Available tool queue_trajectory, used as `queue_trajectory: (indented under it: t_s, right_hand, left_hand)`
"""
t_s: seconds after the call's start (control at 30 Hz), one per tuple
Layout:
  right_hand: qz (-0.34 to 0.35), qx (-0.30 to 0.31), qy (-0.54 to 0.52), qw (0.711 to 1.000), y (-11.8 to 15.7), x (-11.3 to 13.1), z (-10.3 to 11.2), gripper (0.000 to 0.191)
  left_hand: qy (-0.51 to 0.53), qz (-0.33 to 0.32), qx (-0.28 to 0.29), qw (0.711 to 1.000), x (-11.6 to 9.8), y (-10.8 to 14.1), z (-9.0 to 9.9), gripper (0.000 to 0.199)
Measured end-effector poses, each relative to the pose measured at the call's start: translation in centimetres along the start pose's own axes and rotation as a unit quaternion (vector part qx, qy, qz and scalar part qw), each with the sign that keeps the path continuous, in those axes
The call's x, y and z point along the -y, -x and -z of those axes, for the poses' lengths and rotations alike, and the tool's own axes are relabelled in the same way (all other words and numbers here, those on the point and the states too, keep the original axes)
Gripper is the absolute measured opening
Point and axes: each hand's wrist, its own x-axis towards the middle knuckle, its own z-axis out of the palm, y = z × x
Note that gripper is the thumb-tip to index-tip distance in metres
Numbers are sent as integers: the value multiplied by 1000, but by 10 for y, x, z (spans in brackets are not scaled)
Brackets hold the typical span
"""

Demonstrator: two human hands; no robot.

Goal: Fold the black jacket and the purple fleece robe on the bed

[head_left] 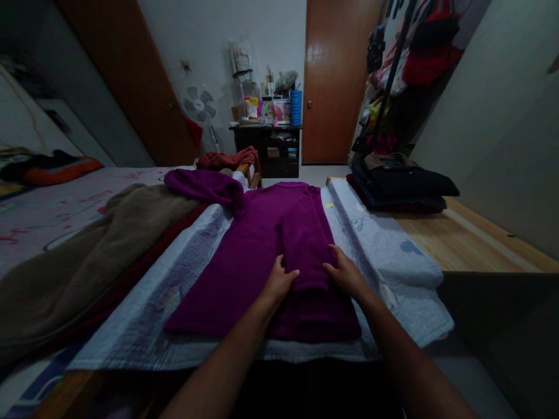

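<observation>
A purple long-sleeved garment (253,262) lies spread on a light blue quilted cloth (192,250). Its right-side sleeve (305,244) is folded over the body, the cuff pointing toward me. The other sleeve (205,185) stretches out to the left, over a grey-brown garment. My left hand (282,279) pinches the left edge of the folded sleeve near the cuff. On the sleeve's right edge, my right hand (345,272) has its thumb and fingers closed on the fabric.
Folded dark clothes (402,183) are stacked at the right on a wooden surface (493,238). A grey-brown garment (100,250) lies on the bed at the left. Behind are a reddish cloth (227,158), a fan (200,105) and a dark cabinet (266,151).
</observation>
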Motion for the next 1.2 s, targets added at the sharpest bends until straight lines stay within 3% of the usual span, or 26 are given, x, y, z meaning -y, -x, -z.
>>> queue_trajectory:
  t_s: [0.17,0.27,0.37,0.5,0.63,0.77,0.93,1.07,1.2]
  right_hand:
    - [20,12,62,998,11,1,-1,52]
    - [2,44,182,982,15,3,0,48]
    - [34,16,264,964,11,11,0,40]
    - [139,-33,198,970,0,21,-10,46]
    - [166,53,162,971,2,21,-31,55]
    - [168,136,189,958,12,16,-41,54]
    - [154,186,153,958,21,14,-24,61]
    - [173,234,124,949,35,2,-8,82]
    - [184,228,118,949,42,-10,-3,81]
  left_hand:
    - [9,7,25,1000,2,-2,5,64]
    - [37,33,23,998,-4,-17,10,49]
    - [33,56,-5,998,-20,-44,14,31]
    - [17,73,-25,997,-45,-91,14,15]
    - [-3,75,-53,996,-57,-132,9,9]
    - [-27,50,-84,995,-54,-161,3,13]
    - [-50,9,-146,988,-49,-185,7,38]
    - [-73,6,-166,983,-47,-190,14,46]
    - [-98,23,-142,985,-48,-185,16,44]
